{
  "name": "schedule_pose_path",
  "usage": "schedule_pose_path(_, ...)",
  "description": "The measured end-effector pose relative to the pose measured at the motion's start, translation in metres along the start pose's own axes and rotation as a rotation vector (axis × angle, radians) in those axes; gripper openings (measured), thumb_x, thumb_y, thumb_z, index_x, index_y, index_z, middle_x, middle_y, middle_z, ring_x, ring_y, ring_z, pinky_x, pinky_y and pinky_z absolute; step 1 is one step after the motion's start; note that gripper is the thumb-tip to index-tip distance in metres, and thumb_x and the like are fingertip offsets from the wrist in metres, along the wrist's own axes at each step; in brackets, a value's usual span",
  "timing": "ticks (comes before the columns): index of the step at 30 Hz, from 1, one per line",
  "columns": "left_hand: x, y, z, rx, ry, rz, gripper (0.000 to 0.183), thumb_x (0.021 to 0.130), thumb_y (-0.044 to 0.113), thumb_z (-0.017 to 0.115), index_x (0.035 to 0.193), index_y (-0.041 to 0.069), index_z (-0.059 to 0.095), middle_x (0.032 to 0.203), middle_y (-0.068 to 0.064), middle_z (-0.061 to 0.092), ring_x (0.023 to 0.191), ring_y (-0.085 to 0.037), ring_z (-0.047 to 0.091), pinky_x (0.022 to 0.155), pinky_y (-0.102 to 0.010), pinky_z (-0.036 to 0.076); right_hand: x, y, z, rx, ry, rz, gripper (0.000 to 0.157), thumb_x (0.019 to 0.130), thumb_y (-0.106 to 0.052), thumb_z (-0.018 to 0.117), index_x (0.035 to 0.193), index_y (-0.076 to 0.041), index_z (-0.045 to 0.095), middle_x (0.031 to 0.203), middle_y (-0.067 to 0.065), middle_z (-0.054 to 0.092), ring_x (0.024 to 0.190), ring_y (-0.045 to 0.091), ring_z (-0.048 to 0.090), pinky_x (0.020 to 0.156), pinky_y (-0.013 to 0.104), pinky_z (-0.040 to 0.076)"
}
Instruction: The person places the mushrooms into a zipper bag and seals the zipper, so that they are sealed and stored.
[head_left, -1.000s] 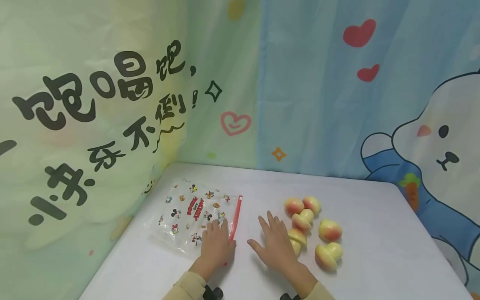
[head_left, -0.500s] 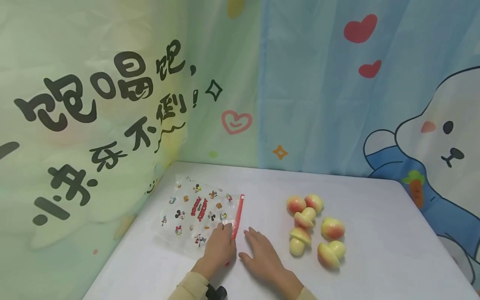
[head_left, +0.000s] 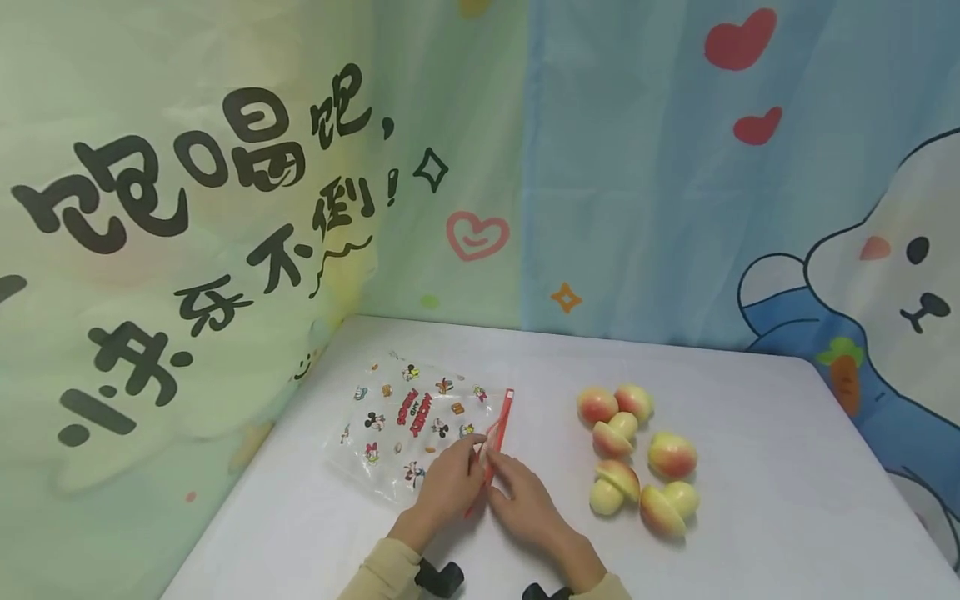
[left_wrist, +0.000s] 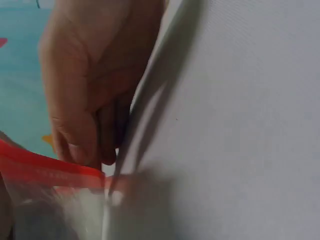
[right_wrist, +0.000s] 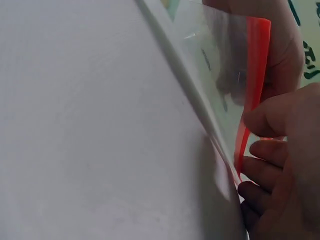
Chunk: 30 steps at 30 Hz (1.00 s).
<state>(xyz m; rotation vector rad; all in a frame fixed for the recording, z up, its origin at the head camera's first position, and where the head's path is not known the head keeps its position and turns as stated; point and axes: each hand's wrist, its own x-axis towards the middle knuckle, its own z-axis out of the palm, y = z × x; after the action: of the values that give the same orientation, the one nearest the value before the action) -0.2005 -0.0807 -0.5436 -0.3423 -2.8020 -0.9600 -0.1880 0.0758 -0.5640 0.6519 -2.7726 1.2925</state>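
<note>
A clear zip bag with cartoon prints lies flat on the left of the table, its red zip strip facing right. My left hand lies over the bag's near right part, fingers curled at the strip. Opposite it, my right hand pinches the same edge from the right. In the right wrist view, the thumb presses on the red strip with the other fingers curled below. Through the clear film the left hand shows behind. The left wrist view has the right hand's fingertips at the strip.
Right of the hands, several yellow and red mushroom-shaped pieces lie loosely grouped on the white table. A printed curtain stands along the table's back and left edges.
My right hand has moved left from beside the mushroom-shaped pieces to the red strip and now pinches it. The bag and my left hand have shifted slightly right in view.
</note>
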Motion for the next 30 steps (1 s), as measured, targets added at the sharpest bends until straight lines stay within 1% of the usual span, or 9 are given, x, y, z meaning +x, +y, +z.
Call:
schedule_pose_path(6, 0.006, 0.008, -0.007, 0.002, 0.130, 0.030, 0.022, 0.089, 0.006, 0.053, 0.102, 0.012, 0.070, 0.091, 0.000, 0.059, 0.078, -0.016, 0.056, 0.070, -0.033, 0.049, -0.009, 0.010, 0.000, -0.016, 0.053, -0.063, 0.038, 0.087, -0.012, 0.063, 0.125, -0.004, 0.064, 0.138, 0.010, 0.056, 0.132, 0.036, 0.045, 0.110, 0.052, 0.031)
schedule_pose_path(8, 0.008, 0.007, -0.011, 0.018, 0.170, 0.014, 0.021, 0.088, 0.006, 0.054, 0.098, 0.010, 0.071, 0.087, -0.001, 0.056, 0.076, -0.018, 0.058, 0.069, -0.035, 0.050, -0.012, 0.011, 0.002, -0.033, 0.071, -0.092, 0.034, 0.085, -0.011, 0.065, 0.118, -0.006, 0.068, 0.138, 0.009, 0.057, 0.131, 0.037, 0.046, 0.109, 0.052, 0.031)
schedule_pose_path(13, 0.012, 0.001, -0.024, 0.043, 0.245, -0.031, 0.015, 0.086, 0.011, 0.064, 0.097, 0.008, 0.074, 0.076, 0.003, 0.049, 0.066, -0.012, 0.049, 0.059, -0.028, 0.045, -0.013, 0.010, 0.008, -0.064, 0.130, -0.158, 0.029, 0.079, -0.010, 0.070, 0.108, -0.010, 0.071, 0.135, 0.009, 0.059, 0.128, 0.036, 0.049, 0.108, 0.051, 0.033)
schedule_pose_path(15, 0.016, -0.003, -0.030, 0.041, 0.286, -0.011, 0.011, 0.084, 0.012, 0.068, 0.093, 0.009, 0.075, 0.072, 0.006, 0.046, 0.064, -0.008, 0.044, 0.056, -0.024, 0.040, -0.010, 0.008, 0.010, -0.074, 0.153, -0.181, 0.029, 0.077, -0.009, 0.071, 0.106, -0.011, 0.071, 0.134, 0.009, 0.059, 0.127, 0.036, 0.051, 0.108, 0.050, 0.033)
schedule_pose_path(18, 0.019, -0.008, -0.033, 0.013, 0.381, 0.064, 0.009, 0.082, 0.006, 0.070, 0.089, 0.010, 0.075, 0.070, 0.007, 0.048, 0.062, -0.006, 0.042, 0.054, -0.023, 0.038, -0.011, 0.006, 0.012, -0.077, 0.169, -0.186, 0.029, 0.075, -0.009, 0.071, 0.103, -0.014, 0.071, 0.134, 0.007, 0.060, 0.126, 0.034, 0.052, 0.108, 0.049, 0.033)
schedule_pose_path(21, 0.020, -0.014, -0.031, -0.042, 0.488, 0.152, 0.017, 0.079, -0.001, 0.066, 0.088, 0.011, 0.074, 0.070, 0.008, 0.050, 0.060, -0.004, 0.042, 0.053, -0.021, 0.037, -0.011, 0.005, 0.014, -0.066, 0.162, -0.170, 0.027, 0.075, -0.009, 0.071, 0.101, -0.016, 0.071, 0.135, 0.006, 0.060, 0.127, 0.033, 0.051, 0.109, 0.048, 0.031)
schedule_pose_path(23, 0.017, -0.019, -0.026, -0.094, 0.535, 0.190, 0.021, 0.077, -0.005, 0.064, 0.087, 0.011, 0.073, 0.070, 0.008, 0.050, 0.060, -0.003, 0.041, 0.052, -0.019, 0.036, -0.012, 0.006, 0.014, -0.059, 0.155, -0.164, 0.026, 0.075, -0.010, 0.071, 0.100, -0.017, 0.071, 0.134, 0.005, 0.060, 0.127, 0.032, 0.051, 0.110, 0.048, 0.031)
schedule_pose_path(25, 0.014, -0.023, -0.019, -0.148, 0.553, 0.208, 0.024, 0.075, -0.008, 0.062, 0.085, 0.010, 0.073, 0.070, 0.009, 0.049, 0.060, -0.002, 0.040, 0.052, -0.016, 0.035, -0.013, 0.007, 0.014, -0.063, 0.158, -0.163, 0.026, 0.074, -0.010, 0.071, 0.099, -0.017, 0.071, 0.134, 0.005, 0.060, 0.128, 0.031, 0.051, 0.110, 0.047, 0.031)
schedule_pose_path(30, 0.011, -0.029, -0.008, -0.281, 0.570, 0.204, 0.024, 0.076, -0.011, 0.059, 0.086, 0.006, 0.074, 0.076, 0.006, 0.050, 0.064, -0.003, 0.042, 0.055, -0.015, 0.036, -0.014, 0.012, 0.012, -0.098, 0.178, -0.169, 0.025, 0.075, -0.011, 0.072, 0.099, -0.018, 0.070, 0.133, 0.004, 0.060, 0.127, 0.029, 0.052, 0.110, 0.045, 0.032)
